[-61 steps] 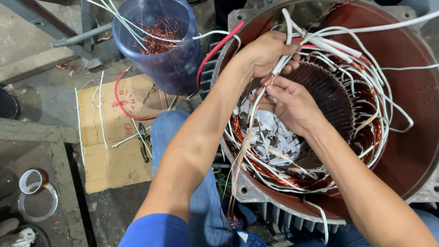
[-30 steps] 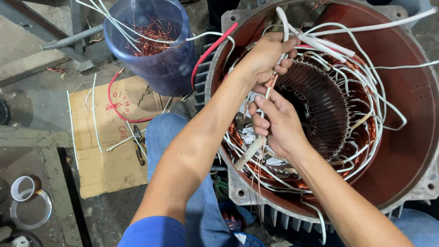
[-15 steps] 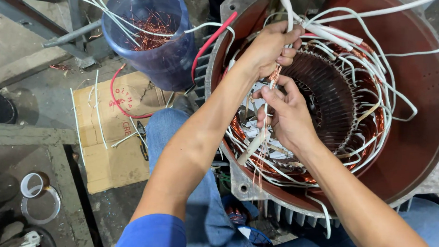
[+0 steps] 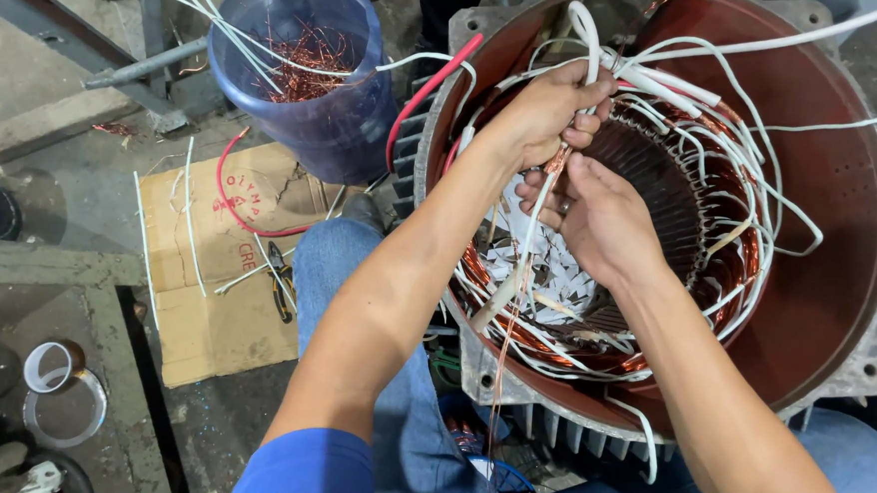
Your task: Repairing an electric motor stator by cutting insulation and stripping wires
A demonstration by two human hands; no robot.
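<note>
Head view: hands (image 4: 573, 154) grip white-sleeved copper wire (image 4: 555, 168), ribbed stator (image 4: 816, 296)

Flattened cardboard box piece (image 4: 219, 283): lies on floor, left of person's knee, below blue plastic bucket (image 4: 308, 60). Rect. shape, tan/brown, red print on upper face. Red wire loop, white wire offcuts and pliers rest on it. No labels, signs or screens visible.
</note>
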